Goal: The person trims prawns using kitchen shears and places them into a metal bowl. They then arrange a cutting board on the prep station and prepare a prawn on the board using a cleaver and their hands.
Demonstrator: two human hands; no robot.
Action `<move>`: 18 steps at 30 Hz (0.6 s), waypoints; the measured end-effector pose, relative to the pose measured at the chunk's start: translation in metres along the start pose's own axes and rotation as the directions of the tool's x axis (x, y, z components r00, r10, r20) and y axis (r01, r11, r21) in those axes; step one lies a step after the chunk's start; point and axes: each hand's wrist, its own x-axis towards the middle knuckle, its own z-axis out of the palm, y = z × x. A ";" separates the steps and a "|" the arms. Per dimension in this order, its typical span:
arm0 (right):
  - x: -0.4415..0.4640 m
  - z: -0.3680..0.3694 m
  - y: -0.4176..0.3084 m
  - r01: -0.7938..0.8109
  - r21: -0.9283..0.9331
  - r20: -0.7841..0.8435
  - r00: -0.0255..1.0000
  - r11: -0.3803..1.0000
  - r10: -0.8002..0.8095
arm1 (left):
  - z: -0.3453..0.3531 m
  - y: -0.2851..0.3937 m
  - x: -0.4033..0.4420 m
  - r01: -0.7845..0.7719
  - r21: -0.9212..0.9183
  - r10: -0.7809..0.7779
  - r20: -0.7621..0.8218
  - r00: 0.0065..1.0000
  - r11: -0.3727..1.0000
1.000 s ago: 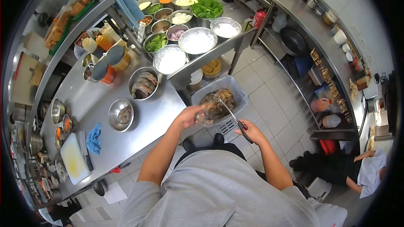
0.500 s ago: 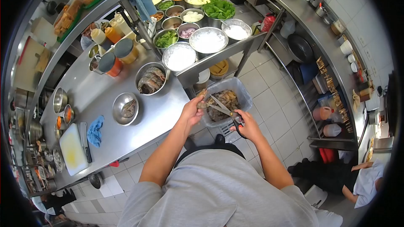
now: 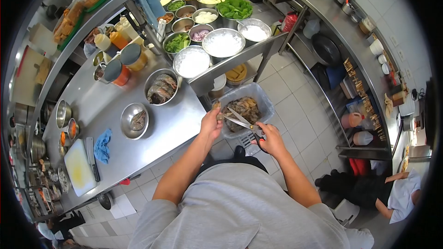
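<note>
My left hand (image 3: 212, 122) is closed around a shrimp (image 3: 219, 115), most of it hidden by the fingers. In my right hand (image 3: 271, 139) is a pair of scissors (image 3: 243, 122), its blades parted and pointing at the shrimp. Below both hands stands a bin with a clear plastic liner (image 3: 266, 103), heaped with brownish shrimp scraps (image 3: 247, 108). On the steel table to the left, one steel bowl (image 3: 150, 93) contains several whole shrimp (image 3: 162, 88). A second bowl (image 3: 125, 122) beside it has a smaller amount of shrimp (image 3: 138, 121).
A cutting board (image 3: 79, 170), a knife (image 3: 92, 159) and a blue cloth (image 3: 103, 145) lie on the steel table (image 3: 170, 124). Ahead, a stand carries bowls of white powder (image 3: 224, 42) and chopped vegetables. Another person (image 3: 401, 196) is at the lower right.
The scissors' blades have tilted slightly and sit a little lower beside the shrimp. My left hand has shifted slightly left. The whole view has moved a little.
</note>
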 end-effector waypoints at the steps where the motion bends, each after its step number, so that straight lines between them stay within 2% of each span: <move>1: -0.001 0.000 0.002 -0.003 0.000 -0.002 1.000 1.000 0.003 | 0.001 -0.001 0.000 0.003 0.003 -0.003 0.001 1.000 1.000; 10: -0.004 -0.007 0.011 0.018 -0.091 -0.032 0.999 0.996 -0.021 | 0.007 -0.003 -0.001 -0.020 0.090 0.021 -0.017 1.000 0.996; 12: -0.005 -0.012 0.007 -0.002 -0.089 -0.046 0.999 0.996 -0.002 | 0.009 -0.004 -0.003 -0.078 0.095 0.082 -0.037 0.996 0.992; 18: -0.002 -0.010 0.008 -0.023 -0.042 -0.026 0.999 0.999 0.022 | 0.008 0.001 -0.006 -0.014 0.105 0.016 -0.021 1.000 0.994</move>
